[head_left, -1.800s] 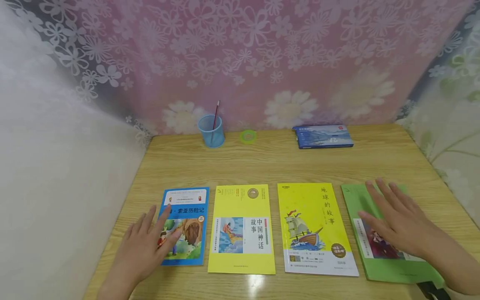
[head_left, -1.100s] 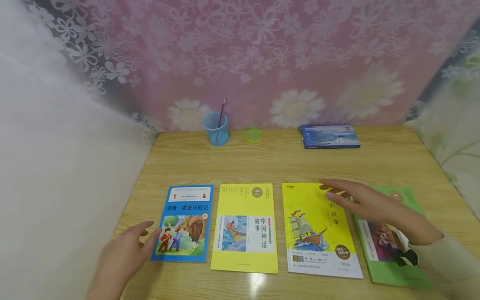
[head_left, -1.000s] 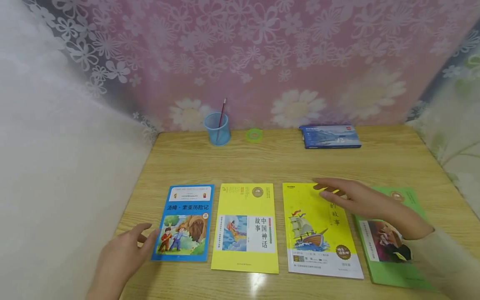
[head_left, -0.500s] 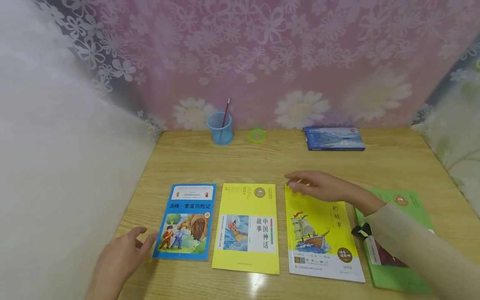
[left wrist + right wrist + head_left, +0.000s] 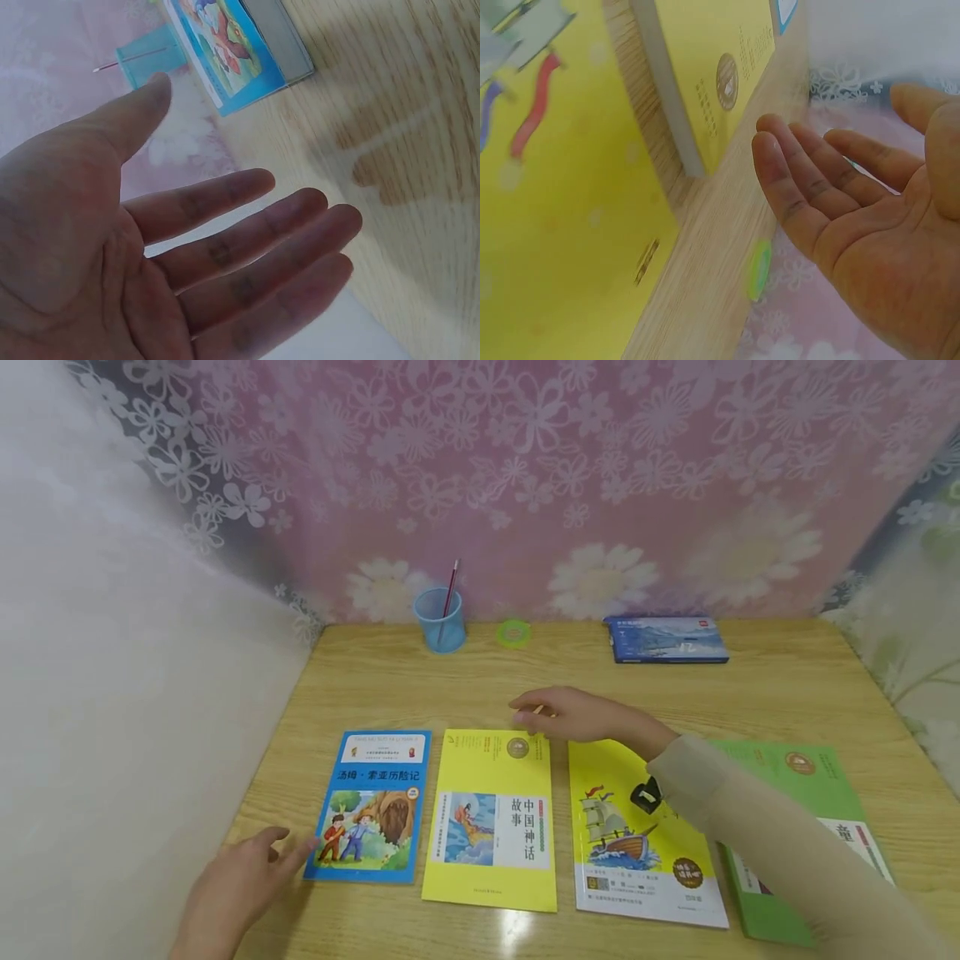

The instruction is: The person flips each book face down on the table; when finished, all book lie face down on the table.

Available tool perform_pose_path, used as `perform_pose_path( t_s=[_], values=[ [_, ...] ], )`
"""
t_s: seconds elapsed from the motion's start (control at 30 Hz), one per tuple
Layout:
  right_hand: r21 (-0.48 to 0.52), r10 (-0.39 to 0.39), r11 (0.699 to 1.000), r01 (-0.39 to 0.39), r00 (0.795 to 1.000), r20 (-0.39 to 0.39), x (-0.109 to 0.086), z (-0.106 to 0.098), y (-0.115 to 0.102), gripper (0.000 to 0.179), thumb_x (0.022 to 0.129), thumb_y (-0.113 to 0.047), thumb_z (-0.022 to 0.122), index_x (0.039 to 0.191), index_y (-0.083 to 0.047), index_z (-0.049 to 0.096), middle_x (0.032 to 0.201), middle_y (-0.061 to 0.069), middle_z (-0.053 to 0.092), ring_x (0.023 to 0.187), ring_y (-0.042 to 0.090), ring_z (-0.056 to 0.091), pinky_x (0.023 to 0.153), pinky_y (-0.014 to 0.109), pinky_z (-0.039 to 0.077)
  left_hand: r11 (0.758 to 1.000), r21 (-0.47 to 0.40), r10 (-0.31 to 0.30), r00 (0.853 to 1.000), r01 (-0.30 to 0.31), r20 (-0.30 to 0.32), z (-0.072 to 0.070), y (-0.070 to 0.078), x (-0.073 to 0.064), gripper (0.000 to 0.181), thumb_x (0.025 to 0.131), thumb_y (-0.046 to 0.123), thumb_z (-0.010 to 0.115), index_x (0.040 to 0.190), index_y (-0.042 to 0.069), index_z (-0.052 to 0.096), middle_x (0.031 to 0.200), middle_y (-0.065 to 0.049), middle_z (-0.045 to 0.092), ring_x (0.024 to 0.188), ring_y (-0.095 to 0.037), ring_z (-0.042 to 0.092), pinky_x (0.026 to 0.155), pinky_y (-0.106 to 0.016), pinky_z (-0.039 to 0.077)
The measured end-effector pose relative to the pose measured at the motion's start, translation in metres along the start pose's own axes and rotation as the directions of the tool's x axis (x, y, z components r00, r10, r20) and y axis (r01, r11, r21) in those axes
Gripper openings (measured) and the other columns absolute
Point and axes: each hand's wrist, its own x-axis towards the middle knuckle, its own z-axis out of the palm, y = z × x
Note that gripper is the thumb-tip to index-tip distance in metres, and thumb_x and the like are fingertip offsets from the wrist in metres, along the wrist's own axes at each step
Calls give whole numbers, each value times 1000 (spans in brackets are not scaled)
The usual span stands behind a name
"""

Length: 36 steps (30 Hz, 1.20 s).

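Right grip (image 5: 573, 716) has shifted left, near far edge of left yellow book (image 5: 491, 777); fingers relaxed, empty. Left grip (image 5: 232, 885) loose, empty, beside blue book (image 5: 371, 806).

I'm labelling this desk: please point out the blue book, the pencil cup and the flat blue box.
Blue book (image 5: 371, 807): head view, middle of its cover.
Pencil cup (image 5: 437, 632): head view, its front wall.
Flat blue box (image 5: 667, 639): head view, its top face.
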Motion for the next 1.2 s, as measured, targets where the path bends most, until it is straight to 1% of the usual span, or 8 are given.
perform_pose_path(
  t_s=[0.1,0.27,0.37,0.6,0.73,0.97,1.13,1.2],
  values=[
    [-3,-6,1000,6,1000,17,15,5,-5,60,111,-46,49,157,-7,48,144,11,65,122,25,70,108,49,55,1000,-5,-1,1000,1,12,2,-2,0,99,95,82,46,140,-6,60,111,-19,78,106,-42,72,90,-62,56],
    [-42,-17,999,18,1000,21,34,13,-13,55,112,-43,49,152,-6,55,148,11,63,120,24,70,109,48,54,1000,4,-25,999,25,23,5,-5,1,97,93,83,49,127,-7,67,101,-14,79,94,-34,74,83,-57,59],
    [-37,-10,999,11,1000,22,46,16,-18,52,112,-41,50,150,-5,56,147,13,63,114,25,73,107,47,55,999,8,-36,999,35,31,5,-6,2,99,92,85,49,127,-6,66,100,-15,78,93,-34,73,82,-57,59],
    [87,20,996,-24,999,44,73,22,-34,49,111,-36,53,147,-4,58,141,17,66,105,30,76,91,41,63,999,-26,-35,997,37,69,7,-5,4,95,93,83,50,128,-5,67,101,-11,77,91,-28,72,83,-55,59],
    [140,71,987,-74,997,24,87,29,-44,54,110,-39,55,149,-2,55,139,17,68,106,29,76,93,41,63,999,-29,-36,997,39,73,9,-3,3,91,92,82,54,124,-2,69,96,-6,77,86,-22,70,78,-50,59],
    [227,145,963,-143,989,8,106,42,-46,66,109,-41,58,158,1,43,148,19,61,109,26,76,97,38,62,999,-28,-27,997,29,69,12,1,3,89,84,84,62,119,3,71,92,-4,76,83,-20,69,74,-47,58],
    [217,166,962,-167,986,22,116,53,-46,68,108,-40,59,158,1,41,148,20,61,103,23,77,98,36,61,997,-72,7,998,-3,57,20,3,-1,78,81,74,75,117,5,69,88,-1,74,80,-18,67,69,-41,56],
    [226,167,959,-170,985,33,117,56,-49,68,108,-39,60,158,2,41,151,20,59,105,24,77,101,38,60,996,-86,2,998,3,60,22,5,-2,78,79,73,78,116,5,69,87,-1,73,79,-18,66,69,-40,55]
  ],
)
